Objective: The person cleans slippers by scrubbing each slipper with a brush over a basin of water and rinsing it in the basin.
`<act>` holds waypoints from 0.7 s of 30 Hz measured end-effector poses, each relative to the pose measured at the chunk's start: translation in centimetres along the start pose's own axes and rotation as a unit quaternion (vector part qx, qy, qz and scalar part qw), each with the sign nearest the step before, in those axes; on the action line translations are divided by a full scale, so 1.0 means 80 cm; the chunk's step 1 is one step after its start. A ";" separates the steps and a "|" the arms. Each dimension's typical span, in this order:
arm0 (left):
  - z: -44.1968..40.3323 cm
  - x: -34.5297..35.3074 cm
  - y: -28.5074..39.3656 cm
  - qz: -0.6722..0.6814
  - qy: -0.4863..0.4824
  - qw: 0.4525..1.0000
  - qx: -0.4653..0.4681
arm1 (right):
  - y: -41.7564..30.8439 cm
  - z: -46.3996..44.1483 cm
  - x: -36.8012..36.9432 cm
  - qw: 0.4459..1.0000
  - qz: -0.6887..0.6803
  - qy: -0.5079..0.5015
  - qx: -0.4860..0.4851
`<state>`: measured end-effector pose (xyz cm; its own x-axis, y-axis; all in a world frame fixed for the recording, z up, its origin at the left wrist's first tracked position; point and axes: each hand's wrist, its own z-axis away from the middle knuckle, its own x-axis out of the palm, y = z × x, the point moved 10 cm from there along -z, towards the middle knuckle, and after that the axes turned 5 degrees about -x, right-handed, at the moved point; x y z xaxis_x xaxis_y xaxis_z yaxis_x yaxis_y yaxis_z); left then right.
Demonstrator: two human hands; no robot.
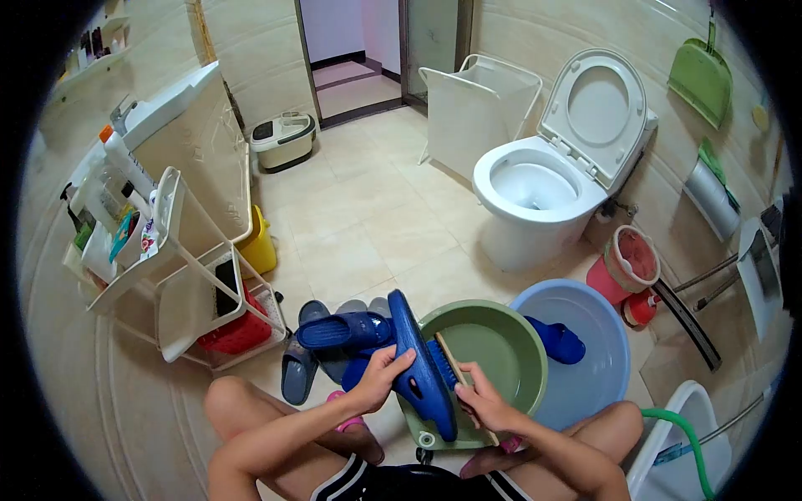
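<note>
Head view: hands (pixel 434 391) hold blue slipper (pixel 411 367) and brush (pixel 451 364).

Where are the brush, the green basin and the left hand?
Brush (pixel 451 359): head view, on its wooden back.
Green basin (pixel 494 336): head view, on its bare inside.
Left hand (pixel 378 376): head view, back of the hand.

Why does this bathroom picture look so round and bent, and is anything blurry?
Head view: black corners and bowed walls suggest a very wide lens; the room beyond the doorway looks purplish; the held slipper looks fairly sharp, the upper-left shelf items soft.
</note>
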<state>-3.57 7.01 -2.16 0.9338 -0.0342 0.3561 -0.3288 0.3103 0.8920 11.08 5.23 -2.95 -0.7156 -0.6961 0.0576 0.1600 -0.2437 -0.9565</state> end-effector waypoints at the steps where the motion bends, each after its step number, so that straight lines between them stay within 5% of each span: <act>1: -0.001 0.004 -0.005 0.000 -0.011 1.000 -0.010 | -0.018 0.001 -0.002 0.998 0.025 0.010 -0.053; 4: 0.000 0.015 -0.004 -0.015 -0.040 0.999 -0.004 | -0.041 0.012 -0.004 0.990 0.055 0.029 -0.124; 8: 0.009 0.020 -0.015 -0.012 -0.094 0.995 -0.032 | -0.027 0.007 -0.014 0.994 0.045 0.043 -0.095; 13: 0.009 0.026 -0.016 -0.014 -0.089 0.995 -0.037 | -0.034 0.010 0.000 0.991 -0.017 0.021 -0.134; 15: 0.008 0.028 -0.017 -0.012 -0.088 0.995 -0.042 | -0.039 0.006 -0.009 0.977 0.104 0.050 -0.179; 21: 0.012 0.029 -0.010 -0.042 -0.091 0.994 -0.037 | -0.050 0.013 -0.008 0.977 0.075 0.063 -0.188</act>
<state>-1.30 5.76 -1.76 0.9146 -0.2314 0.3316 -0.2333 0.3678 0.9002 11.59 5.96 1.15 -0.7850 -0.6107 -0.1040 0.0246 0.1370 -0.9903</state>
